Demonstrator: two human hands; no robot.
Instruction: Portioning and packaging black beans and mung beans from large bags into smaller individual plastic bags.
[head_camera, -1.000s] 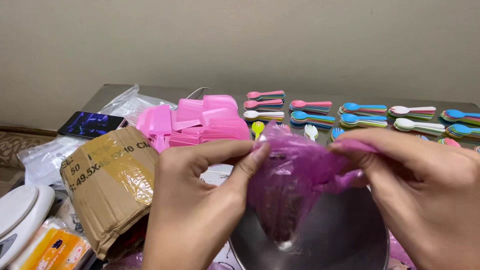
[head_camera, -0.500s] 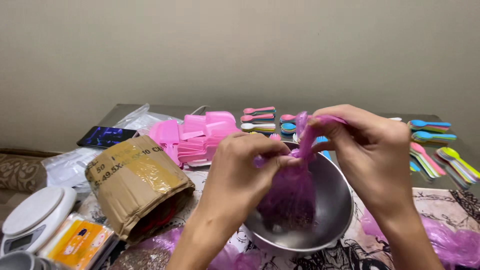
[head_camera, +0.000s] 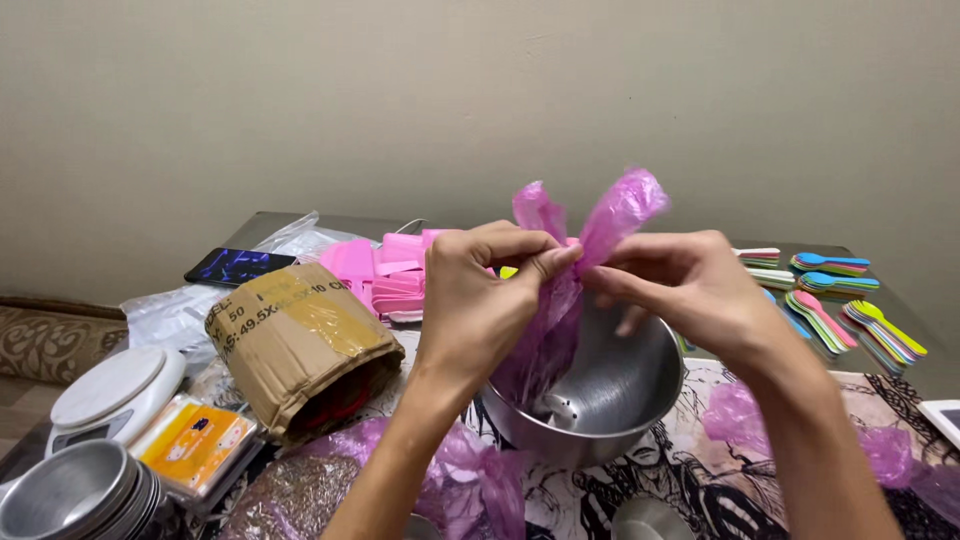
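Here both hands pinch the neck of a pink bag (head_camera: 560, 310) over a steel bowl (head_camera: 620, 390) on the bench (head_camera: 900, 375). The left hand (head_camera: 480, 295) presses thumb and forefinger together on the plastic; the right hand (head_camera: 680, 285) pinches it from the other side. The bag's lower end hangs into the bowl, its contents hard to make out. A taped box (head_camera: 300, 345) lies left, its far end hidden. Coloured spoons (head_camera: 850, 315) are partly cut off behind the right hand.
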